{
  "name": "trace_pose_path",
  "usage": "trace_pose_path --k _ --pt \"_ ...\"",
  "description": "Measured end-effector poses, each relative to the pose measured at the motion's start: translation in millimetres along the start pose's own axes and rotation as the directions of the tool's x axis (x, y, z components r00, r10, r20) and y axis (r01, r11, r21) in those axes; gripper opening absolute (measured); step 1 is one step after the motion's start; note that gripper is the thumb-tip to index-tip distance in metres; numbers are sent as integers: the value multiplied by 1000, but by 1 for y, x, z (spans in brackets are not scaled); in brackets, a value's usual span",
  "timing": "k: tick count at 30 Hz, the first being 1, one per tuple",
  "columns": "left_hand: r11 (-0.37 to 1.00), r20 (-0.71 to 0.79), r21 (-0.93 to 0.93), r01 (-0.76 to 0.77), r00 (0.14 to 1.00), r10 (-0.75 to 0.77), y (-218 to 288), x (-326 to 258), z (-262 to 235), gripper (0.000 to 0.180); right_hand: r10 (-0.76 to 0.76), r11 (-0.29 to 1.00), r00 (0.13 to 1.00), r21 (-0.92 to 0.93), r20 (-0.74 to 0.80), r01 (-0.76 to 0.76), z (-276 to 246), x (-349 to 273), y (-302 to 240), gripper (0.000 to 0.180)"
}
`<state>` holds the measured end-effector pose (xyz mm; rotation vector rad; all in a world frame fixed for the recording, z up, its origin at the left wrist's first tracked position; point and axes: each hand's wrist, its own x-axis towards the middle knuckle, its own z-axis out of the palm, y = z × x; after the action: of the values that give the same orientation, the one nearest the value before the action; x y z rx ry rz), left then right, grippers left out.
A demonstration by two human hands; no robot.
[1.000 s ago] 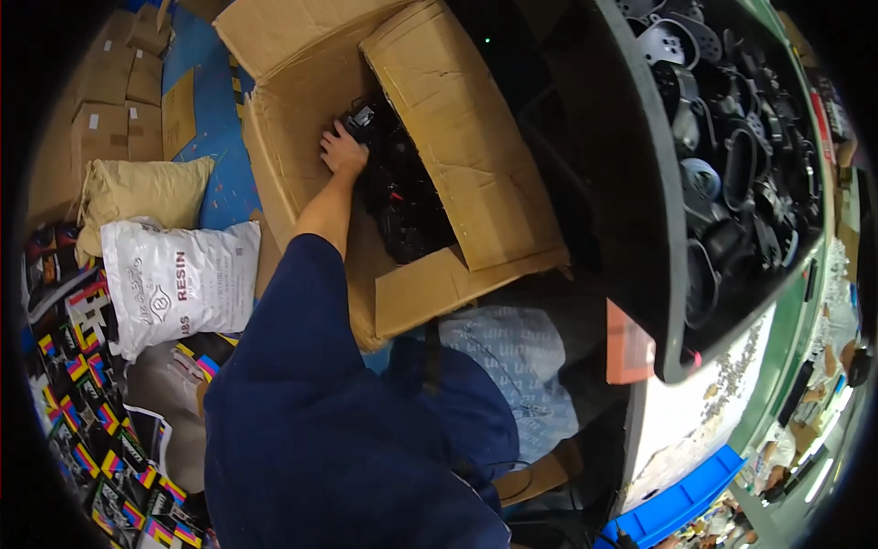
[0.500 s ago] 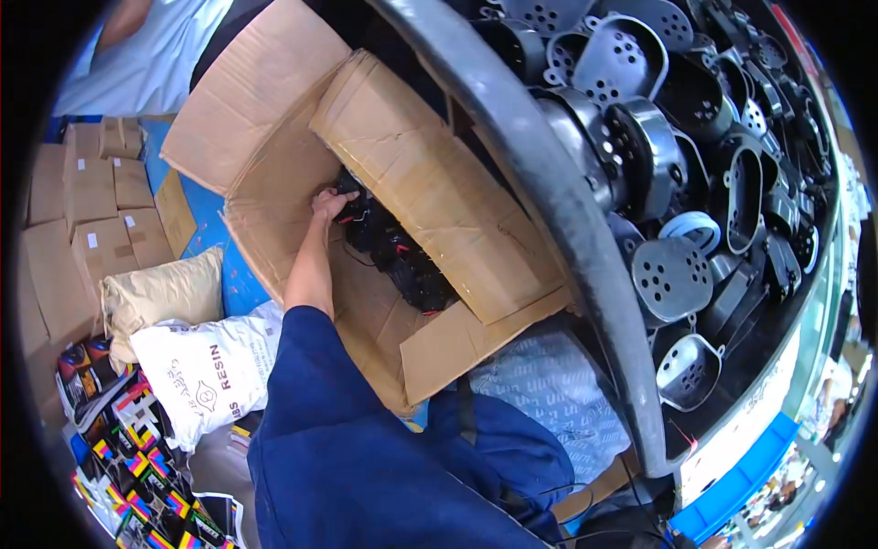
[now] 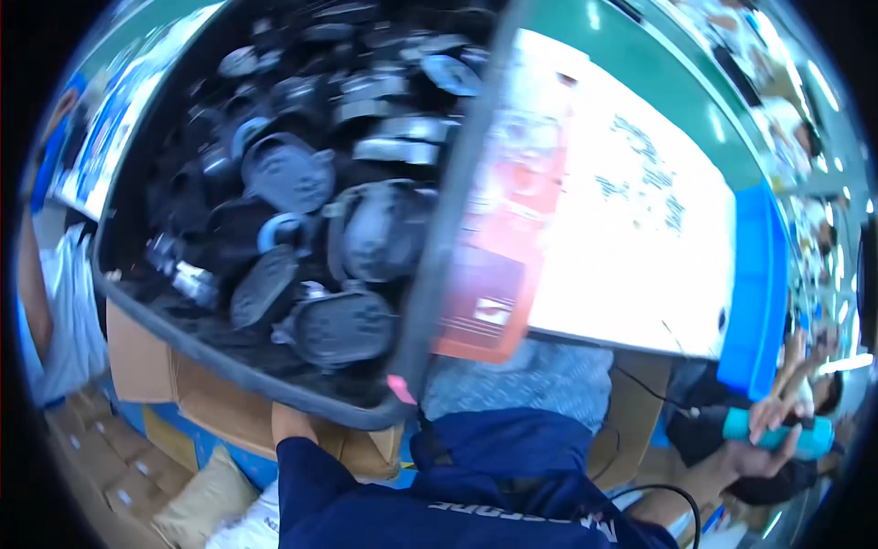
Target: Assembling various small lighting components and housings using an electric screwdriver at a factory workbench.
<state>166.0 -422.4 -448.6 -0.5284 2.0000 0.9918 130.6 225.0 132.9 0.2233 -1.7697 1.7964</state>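
My left forearm [image 3: 292, 426] reaches from its navy sleeve under the near edge of a large black tub. The left hand itself is hidden there, over the open cardboard box [image 3: 224, 395]. My right hand [image 3: 766, 446] is stretched out to the far right, its fingers wrapped round a teal cylindrical object [image 3: 739, 425] with a dark band. Another person's hand [image 3: 774, 409] touches the same object from above. Blur hides what kind of object it is.
The black tub [image 3: 247, 371] holds several dark plastic housings with perforated ends [image 3: 343, 325]. Right of it lie an orange-red sheet [image 3: 485, 320] and a white worktop [image 3: 631, 274], with a blue bin [image 3: 754, 293] beyond. Cartons [image 3: 105, 457] and a tan sack [image 3: 206, 499] stand lower left.
The view has swung right, bringing the worktop and my right hand into sight. My left hand, earlier on black cabled parts inside the box, is now hidden by the tub.
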Motion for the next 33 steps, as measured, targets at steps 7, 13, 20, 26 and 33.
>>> trace_pose_path --k 7,13,20,26,33 --pt "999 423 -36 -21 905 34 26 -59 -108 61 -58 981 994 177 -90 73 -13 -5 31 27" --pt "892 -8 384 239 967 -256 246 -254 -102 69 -62 942 990 320 -126 100 -12 -3 58 28" --pt "823 174 -285 -491 818 548 340 -387 -66 93 -59 889 991 445 -117 106 -27 -3 71 28" --pt "337 229 -934 -118 525 820 483 -338 66 68 -20 889 985 448 -172 96 -33 -19 61 32" --pt "417 397 -903 108 583 709 555 -299 82 66 -17 904 974 413 -225 111 -34 -33 53 33"
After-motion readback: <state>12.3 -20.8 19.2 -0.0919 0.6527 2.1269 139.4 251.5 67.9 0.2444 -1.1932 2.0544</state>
